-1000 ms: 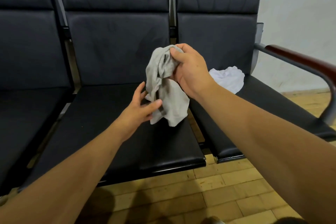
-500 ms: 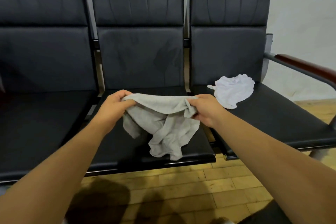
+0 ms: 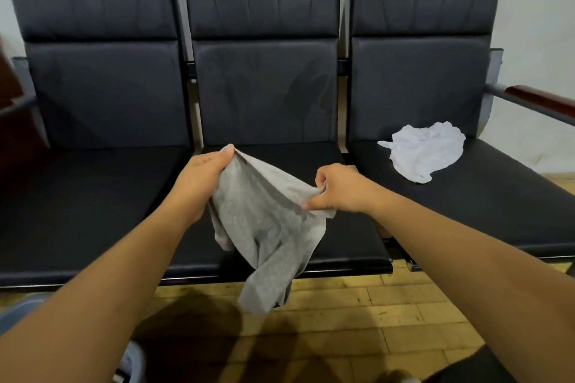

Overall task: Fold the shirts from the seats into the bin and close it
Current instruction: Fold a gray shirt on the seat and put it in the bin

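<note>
A grey shirt (image 3: 267,227) hangs between both hands over the front of the middle seat (image 3: 342,246). My left hand (image 3: 199,177) grips its upper left edge, held higher. My right hand (image 3: 339,190) pinches the cloth at its right edge. The shirt's lower end droops past the seat's front edge toward the floor. A crumpled white shirt (image 3: 423,149) lies on the right seat (image 3: 485,202), apart from both hands. A pale blue-grey rim, perhaps the bin (image 3: 133,364), shows at the bottom left, mostly hidden by my left arm.
Three black padded seats stand in a row against a pale wall. The left seat (image 3: 77,196) is bare. A wood-topped armrest (image 3: 541,99) juts out at the far right. The floor (image 3: 357,314) in front is yellow wooden parquet.
The grey shirt went from a bunched clump in my right hand to being held by both hands and spread; it now hangs lower over the seat edge. The view has pulled back.
</note>
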The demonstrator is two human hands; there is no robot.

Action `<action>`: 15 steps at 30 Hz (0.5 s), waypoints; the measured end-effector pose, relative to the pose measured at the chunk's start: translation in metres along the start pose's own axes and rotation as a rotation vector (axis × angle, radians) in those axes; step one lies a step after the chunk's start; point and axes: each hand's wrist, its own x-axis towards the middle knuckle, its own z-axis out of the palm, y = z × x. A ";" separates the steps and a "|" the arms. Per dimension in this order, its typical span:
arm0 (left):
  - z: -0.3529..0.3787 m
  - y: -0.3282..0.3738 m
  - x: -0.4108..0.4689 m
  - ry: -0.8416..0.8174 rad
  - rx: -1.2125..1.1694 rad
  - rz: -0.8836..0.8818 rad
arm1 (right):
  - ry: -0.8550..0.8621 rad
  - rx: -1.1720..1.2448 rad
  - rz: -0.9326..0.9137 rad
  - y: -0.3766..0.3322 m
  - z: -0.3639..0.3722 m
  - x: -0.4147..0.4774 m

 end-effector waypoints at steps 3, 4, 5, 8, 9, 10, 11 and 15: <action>-0.004 0.000 0.001 0.022 0.045 0.066 | 0.189 0.130 -0.010 0.003 -0.001 0.006; -0.007 -0.001 0.001 0.009 0.085 0.103 | 0.250 0.233 0.008 0.003 -0.004 0.007; -0.010 -0.002 0.000 -0.028 0.159 0.138 | 0.301 0.370 0.026 0.005 -0.006 0.007; -0.020 -0.005 0.000 -0.321 0.663 0.117 | 0.344 0.930 0.105 0.007 -0.012 0.004; -0.025 -0.009 0.001 -0.417 0.836 0.048 | 0.349 1.052 0.126 0.008 -0.016 0.003; -0.031 -0.014 0.004 -0.486 0.948 -0.034 | 0.372 1.101 0.144 0.009 -0.020 0.003; -0.038 -0.018 0.005 -0.532 0.988 -0.099 | 0.407 1.062 0.156 0.010 -0.024 0.004; -0.061 -0.033 0.003 -0.506 0.393 -0.213 | 0.317 0.386 0.035 0.025 -0.032 0.003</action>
